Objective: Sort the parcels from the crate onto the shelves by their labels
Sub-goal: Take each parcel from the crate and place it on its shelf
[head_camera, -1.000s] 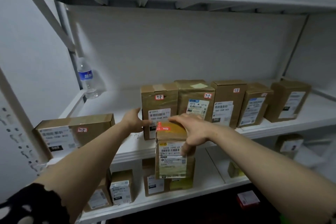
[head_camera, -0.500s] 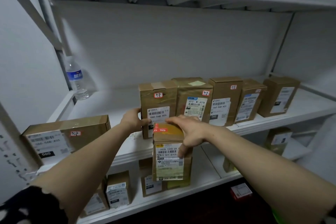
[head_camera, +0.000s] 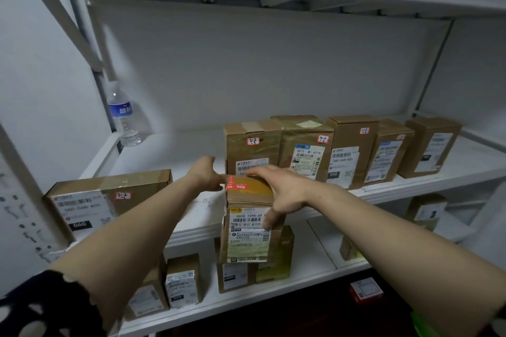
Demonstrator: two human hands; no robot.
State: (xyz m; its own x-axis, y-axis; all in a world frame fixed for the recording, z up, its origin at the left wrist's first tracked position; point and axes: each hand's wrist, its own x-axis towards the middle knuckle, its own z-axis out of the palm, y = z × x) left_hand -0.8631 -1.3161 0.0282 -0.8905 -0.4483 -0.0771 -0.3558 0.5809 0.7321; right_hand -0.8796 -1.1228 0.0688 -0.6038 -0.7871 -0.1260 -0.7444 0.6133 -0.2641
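Right hand (head_camera: 284,194) around parcel (head_camera: 246,243), before middle shelf (head_camera: 178,150)

Both arms stretched forward; left hand (head_camera: 204,175) part hidden; right hand (head_camera: 282,191) palm down, gripping

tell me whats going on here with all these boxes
A person is putting parcels on shelves. Their right hand grips a brown parcel with a red sticker on top, held in front of the edge of the middle shelf and not yet set down. Their left hand reaches to the left side of the first standing parcel in a row of five, with bare shelf to its left.
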